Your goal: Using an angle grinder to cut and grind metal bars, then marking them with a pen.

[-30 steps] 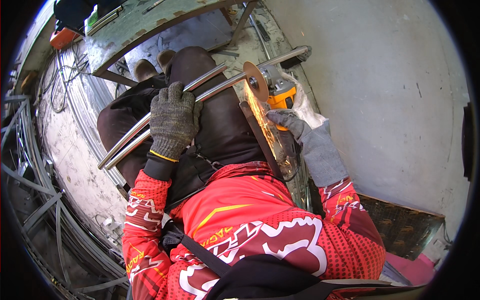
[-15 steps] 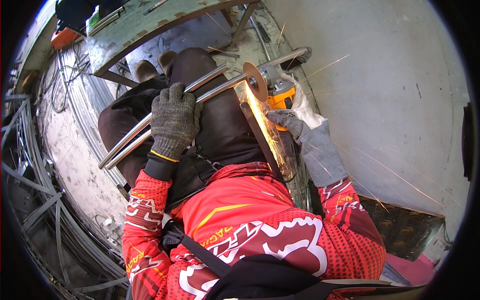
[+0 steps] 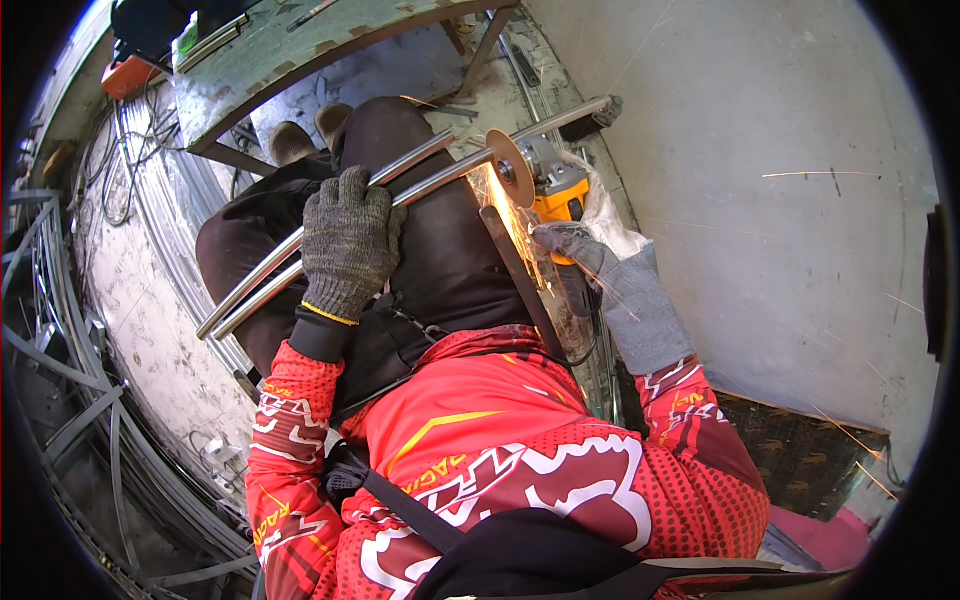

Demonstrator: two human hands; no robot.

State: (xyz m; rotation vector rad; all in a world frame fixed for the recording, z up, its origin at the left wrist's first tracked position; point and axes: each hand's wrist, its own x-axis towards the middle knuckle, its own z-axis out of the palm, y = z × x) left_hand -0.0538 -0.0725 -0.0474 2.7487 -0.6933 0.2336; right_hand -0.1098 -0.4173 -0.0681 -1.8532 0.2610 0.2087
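Two shiny metal tubes (image 3: 258, 277) lie slantwise across my thighs. My left hand (image 3: 349, 240), in a dark grey knitted glove, is closed over both. In a light grey glove, my right hand (image 3: 618, 275) is wrapped round the body of a yellow and grey angle grinder (image 3: 562, 196). Its thin brown disc (image 3: 512, 168) meets the nearer tube, which runs on beyond the disc to the upper right. Orange sparks (image 3: 512, 215) stream from the contact toward me. Beside the sparks stands a dark flat metal bar (image 3: 520, 275). A pale cloth (image 3: 602, 205) hangs by the grinder.
A worn table (image 3: 330, 50) stands ahead, past my feet. Bundled long metal profiles (image 3: 170, 215) lie on the floor at left, near a rack of metal strips (image 3: 75, 400). A grey wall panel (image 3: 760, 200) rises at right, with a dark patterned board (image 3: 800, 450) below it.
The spark stream is shorter and thinner than before, and the stray sparks are scattered differently. Both hands, the tubes and the grinder have hardly moved.
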